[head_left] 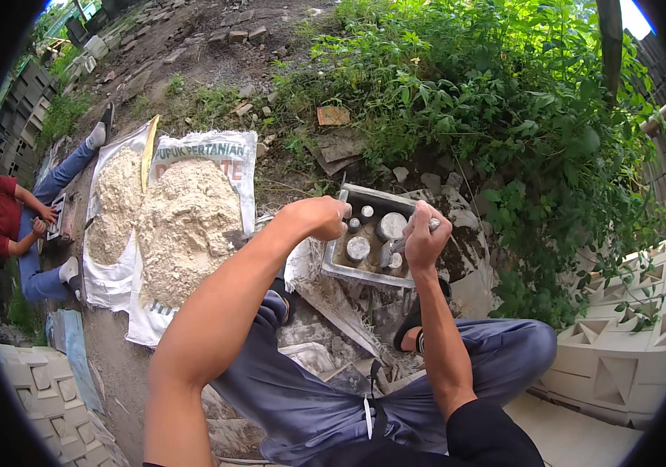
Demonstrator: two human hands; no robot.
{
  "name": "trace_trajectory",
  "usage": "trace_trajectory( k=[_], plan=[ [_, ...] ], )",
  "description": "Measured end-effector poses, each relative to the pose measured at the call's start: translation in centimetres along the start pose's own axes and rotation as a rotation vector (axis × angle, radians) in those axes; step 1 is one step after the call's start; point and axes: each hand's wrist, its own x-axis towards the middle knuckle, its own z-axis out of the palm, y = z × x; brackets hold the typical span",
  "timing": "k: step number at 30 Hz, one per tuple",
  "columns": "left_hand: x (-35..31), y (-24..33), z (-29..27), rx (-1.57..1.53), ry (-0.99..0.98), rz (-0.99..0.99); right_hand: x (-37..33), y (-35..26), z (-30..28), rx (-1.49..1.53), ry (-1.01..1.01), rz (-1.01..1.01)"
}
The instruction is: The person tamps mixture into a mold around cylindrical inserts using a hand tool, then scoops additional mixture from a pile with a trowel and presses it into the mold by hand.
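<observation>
A rectangular metal mould (364, 274) with several round grey cylinders standing inside sits on the ground in front of my crossed legs. My left hand (325, 218) is closed at its far left corner, fingers curled against the rim. On the right side, my right hand (426, 237) is closed round a grey rod-like tool (433, 224), whose rounded end pokes out of the fist. A grey part below that hand reaches into the mould. Whether it belongs to the same tool, I cannot tell. A larger pale-topped cylinder (391, 226) stands between the hands.
Printed white sacks (247, 167) on the left carry a heap of pale powdery mix (193, 214). Beyond it, a person in a red shirt (8, 214) handles another frame. Patterned pale blocks (629, 319) are stacked at right, more (53, 397) at lower left. Green bushes (504, 117) grow behind.
</observation>
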Motion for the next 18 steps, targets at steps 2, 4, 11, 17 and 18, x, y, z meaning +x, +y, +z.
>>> trace_trajectory(
  k=[2, 4, 11, 17, 18],
  plan=[
    [-0.1, 0.3, -0.2, 0.021, -0.011, -0.018, -0.5, 0.6, 0.0, -0.11, 0.025, -0.074],
    [0.4, 1.6, -0.3, 0.016, -0.005, 0.02, -0.9, 8.1, -1.9, -0.244, 0.007, -0.19],
    [1.0, -0.8, 1.1, -0.008, 0.016, 0.021, -0.2, 4.4, 0.1, -0.006, -0.009, 0.042],
    [0.8, 0.5, 0.4, -0.006, 0.004, 0.051, -0.6, 8.6, -2.6, -0.149, -0.03, -0.18],
    [1.1, 0.3, 0.1, -0.015, 0.008, 0.059, -1.3, 11.5, -2.9, -0.2, 0.039, -0.218]
  ],
)
